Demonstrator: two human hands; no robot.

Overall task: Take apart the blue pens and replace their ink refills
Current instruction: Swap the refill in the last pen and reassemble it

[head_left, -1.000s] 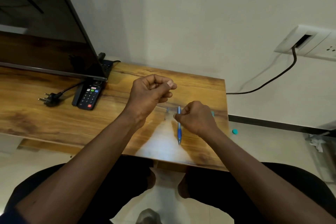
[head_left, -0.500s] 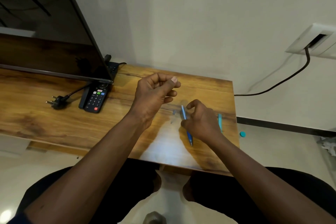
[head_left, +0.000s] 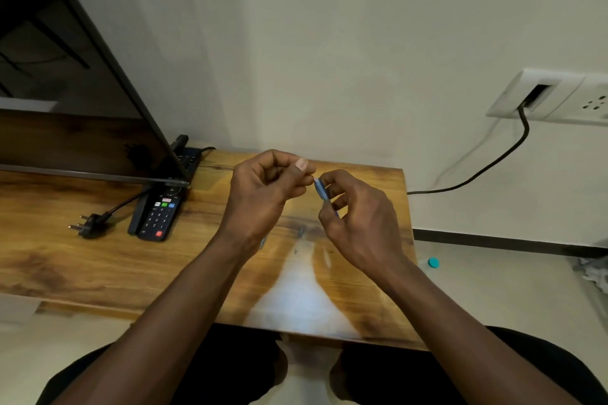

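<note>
My right hand (head_left: 358, 220), clamped on the blue pen (head_left: 320, 189), has lifted it off the tabletop (head_left: 98, 266) to my left hand (head_left: 266, 194), whose fingertips are pinched together, contents indiscernible. Judgement: disassembly can begin.

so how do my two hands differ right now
The left hand has its fingers curled with nothing visible in them; the right hand pinches the slim blue plastic pen. The left hand shows slightly higher in view than the right hand. Both hover above the wooden table.
</note>
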